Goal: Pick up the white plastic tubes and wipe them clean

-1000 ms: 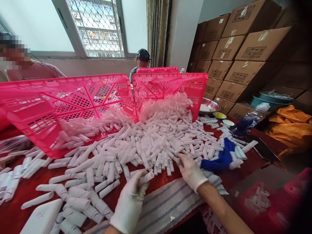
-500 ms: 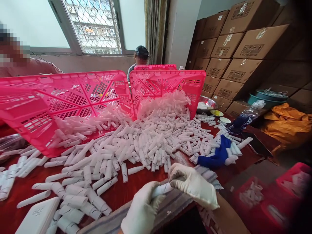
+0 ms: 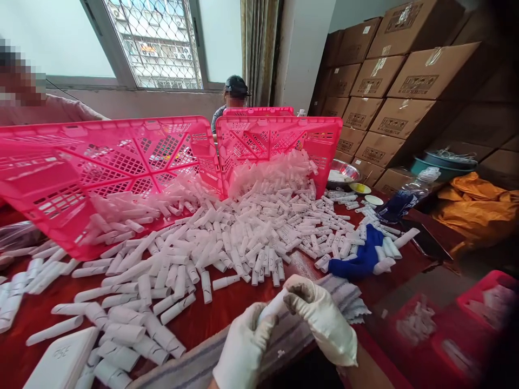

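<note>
Both my hands wear white gloves and meet low in the middle of the view. My left hand (image 3: 246, 348) and my right hand (image 3: 322, 319) are closed on one white rolled paper tube (image 3: 272, 306), each pinching an end, above a grey striped cloth (image 3: 279, 337). Beyond them a large heap of white paper tubes (image 3: 251, 232) covers the red table (image 3: 214, 310), spilling from two tipped pink plastic crates (image 3: 113, 167) (image 3: 284, 146).
A blue glove (image 3: 365, 258) lies at the right among the tubes. A white flat box (image 3: 60, 362) sits bottom left. Cardboard boxes (image 3: 389, 81) are stacked at the right. Two other people sit behind the crates. Red bins (image 3: 466, 329) with tubes stand lower right.
My right hand drew back from the heap with a tube and met my left hand over the cloth; both now pinch the tube, raised slightly.
</note>
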{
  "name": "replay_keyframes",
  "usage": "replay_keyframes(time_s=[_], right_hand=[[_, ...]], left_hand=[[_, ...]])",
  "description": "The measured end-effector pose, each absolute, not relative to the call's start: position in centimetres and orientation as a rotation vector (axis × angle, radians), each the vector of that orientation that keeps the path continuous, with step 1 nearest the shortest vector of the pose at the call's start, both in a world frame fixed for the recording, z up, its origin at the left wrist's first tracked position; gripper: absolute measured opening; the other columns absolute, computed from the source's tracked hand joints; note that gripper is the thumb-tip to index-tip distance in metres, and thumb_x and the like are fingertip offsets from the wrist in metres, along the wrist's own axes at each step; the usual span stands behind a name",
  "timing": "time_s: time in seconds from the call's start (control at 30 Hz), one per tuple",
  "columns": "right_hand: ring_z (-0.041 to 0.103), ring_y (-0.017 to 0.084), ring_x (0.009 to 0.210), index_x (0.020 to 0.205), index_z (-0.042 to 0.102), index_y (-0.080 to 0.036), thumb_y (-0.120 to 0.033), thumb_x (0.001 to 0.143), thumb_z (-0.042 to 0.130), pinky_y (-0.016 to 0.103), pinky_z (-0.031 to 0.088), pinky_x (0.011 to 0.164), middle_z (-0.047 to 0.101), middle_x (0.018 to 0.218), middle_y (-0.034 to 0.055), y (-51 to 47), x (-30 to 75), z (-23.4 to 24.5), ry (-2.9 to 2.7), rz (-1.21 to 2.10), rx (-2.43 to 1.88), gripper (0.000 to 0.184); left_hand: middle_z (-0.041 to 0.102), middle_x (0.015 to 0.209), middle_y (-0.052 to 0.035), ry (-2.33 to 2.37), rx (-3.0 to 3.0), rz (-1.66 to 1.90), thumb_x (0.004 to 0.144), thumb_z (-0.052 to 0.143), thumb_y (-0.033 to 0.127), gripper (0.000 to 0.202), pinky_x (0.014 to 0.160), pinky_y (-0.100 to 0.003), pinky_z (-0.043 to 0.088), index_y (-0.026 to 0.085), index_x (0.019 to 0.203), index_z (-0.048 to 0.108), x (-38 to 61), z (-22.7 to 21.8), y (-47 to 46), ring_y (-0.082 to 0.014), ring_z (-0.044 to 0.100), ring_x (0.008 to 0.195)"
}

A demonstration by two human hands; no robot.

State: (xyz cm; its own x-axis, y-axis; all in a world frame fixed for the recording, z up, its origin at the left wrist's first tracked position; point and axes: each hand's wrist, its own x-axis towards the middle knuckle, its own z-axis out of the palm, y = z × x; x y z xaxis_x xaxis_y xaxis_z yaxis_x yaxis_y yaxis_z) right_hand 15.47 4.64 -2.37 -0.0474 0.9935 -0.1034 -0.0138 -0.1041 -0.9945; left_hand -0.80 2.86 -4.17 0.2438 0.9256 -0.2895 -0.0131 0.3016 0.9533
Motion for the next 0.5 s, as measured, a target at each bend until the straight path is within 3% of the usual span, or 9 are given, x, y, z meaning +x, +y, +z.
replay_keyframes(time_s=[0.1, 0.2, 0.27, 0.3, 0.37, 0.43, 0.5], right_hand=[[0.051, 0.016, 0.072, 0.074, 0.06, -0.02, -0.042, 0.074, 0.069, 0.027, 0.043, 0.069, 0.053, 0.074, -0.0007, 4.9, 15.7, -2.1, -1.338, 1.331, -1.086, 0.023], [0.055, 0.019, 0.085, 0.08, 0.062, -0.021, -0.045, 0.084, 0.055, 0.03, 0.044, 0.08, 0.057, 0.089, 0.0035, 4.4, 15.4, -2.3, -1.468, 1.335, -0.96, 0.026], [0.057, 0.02, 0.085, 0.087, 0.061, -0.021, -0.05, 0.083, 0.055, 0.03, 0.046, 0.079, 0.059, 0.091, 0.004, 3.5, 15.8, -2.8, -1.399, 1.38, -1.043, 0.03], [0.058, 0.019, 0.082, 0.088, 0.061, -0.021, -0.051, 0.081, 0.056, 0.029, 0.048, 0.076, 0.06, 0.088, 0.0035, 2.9, 16.5, -3.2, -1.336, 1.382, -1.14, 0.031], [0.059, 0.018, 0.074, 0.086, 0.06, -0.021, -0.051, 0.079, 0.059, 0.027, 0.049, 0.068, 0.062, 0.079, 0.0018, 1.5, 19.0, -3.8, -1.241, 1.318, -1.388, 0.03], [0.061, 0.019, 0.072, 0.081, 0.061, -0.021, -0.048, 0.077, 0.061, 0.027, 0.05, 0.067, 0.065, 0.075, 0.0021, 0.3, 22.5, -4.2, -1.287, 1.213, -1.624, 0.027], [0.063, 0.02, 0.071, 0.079, 0.063, -0.023, -0.043, 0.073, 0.065, 0.026, 0.051, 0.066, 0.068, 0.074, 0.0015, -0.1, 25.7, -4.1, -1.453, 1.02, -1.818, 0.022]], left_hand=[[0.025, 0.045, 0.0128, 0.662, 0.513, 0.602, 0.074, 0.059, 0.061, 0.044, 0.037, -0.016, 0.015, 0.019, 0.069, 0.046, -1.1, -3.9, 2.8, -0.0025, 0.012, 0.036], [0.016, 0.042, 0.015, 0.508, 0.364, 0.456, 0.072, 0.055, 0.067, 0.049, 0.035, -0.016, 0.011, 0.019, 0.073, 0.048, -1.1, -4.0, 2.4, -0.0022, 0.003, 0.035], [0.027, 0.042, 0.0115, 0.676, 0.679, 0.505, 0.077, 0.046, 0.068, 0.051, 0.036, -0.017, 0.02, 0.018, 0.075, 0.054, -0.9, -4.0, 2.2, -0.0032, 0.015, 0.033], [0.038, 0.046, 0.0073, 0.79, 0.894, 0.54, 0.081, 0.043, 0.066, 0.051, 0.04, -0.019, 0.028, 0.017, 0.076, 0.057, -1.0, -4.1, 2.2, -0.0053, 0.028, 0.035], [0.061, 0.068, -0.0038, 1.068, 1.302, 0.644, 0.085, 0.046, 0.053, 0.04, 0.06, -0.026, 0.044, 0.016, 0.085, 0.063, -1.8, -4.3, 2.6, -0.0142, 0.055, 0.06], [0.065, 0.101, -0.0105, 1.395, 1.602, 0.74, 0.084, 0.051, 0.036, 0.028, 0.085, -0.036, 0.043, 0.017, 0.103, 0.063, -3.5, -4.5, 3.7, -0.0231, 0.059, 0.093], [0.06, 0.116, -0.0134, 1.768, 1.915, 0.682, 0.083, 0.049, 0.022, 0.032, 0.093, -0.041, 0.04, 0.016, 0.113, 0.06, -5.5, -4.7, 5.4, -0.0272, 0.055, 0.104]])
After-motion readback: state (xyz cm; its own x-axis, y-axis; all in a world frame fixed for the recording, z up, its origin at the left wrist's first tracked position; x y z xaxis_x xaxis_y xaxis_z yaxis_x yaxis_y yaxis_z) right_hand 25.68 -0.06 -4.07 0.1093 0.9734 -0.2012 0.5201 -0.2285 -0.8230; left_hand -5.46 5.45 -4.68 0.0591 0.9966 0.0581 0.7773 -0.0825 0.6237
